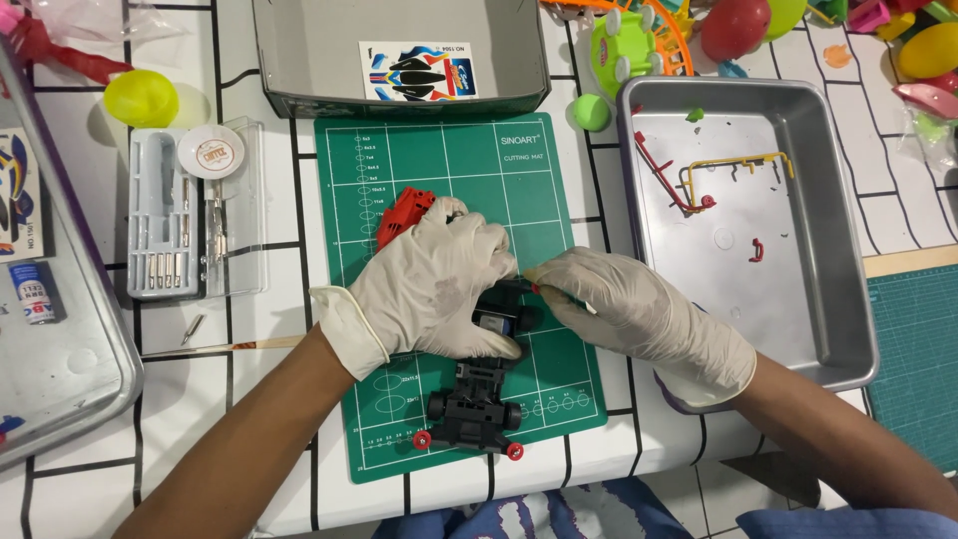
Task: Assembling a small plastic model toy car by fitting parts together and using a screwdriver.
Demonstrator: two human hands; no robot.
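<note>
A small black toy car chassis with red wheel hubs lies on a green cutting mat. My left hand, in a white glove, covers and grips its upper part, next to a red plastic piece. My right hand, also gloved, pinches a thin tool with a red tip and points it at the chassis middle, beside a small motor-like part. Much of the chassis is hidden under my left hand.
A metal tray at the right holds red and yellow plastic sprues. A grey box with a sticker sheet lies behind the mat. A clear case of screwdriver bits is at the left, another tray at far left, colourful toys at the top right.
</note>
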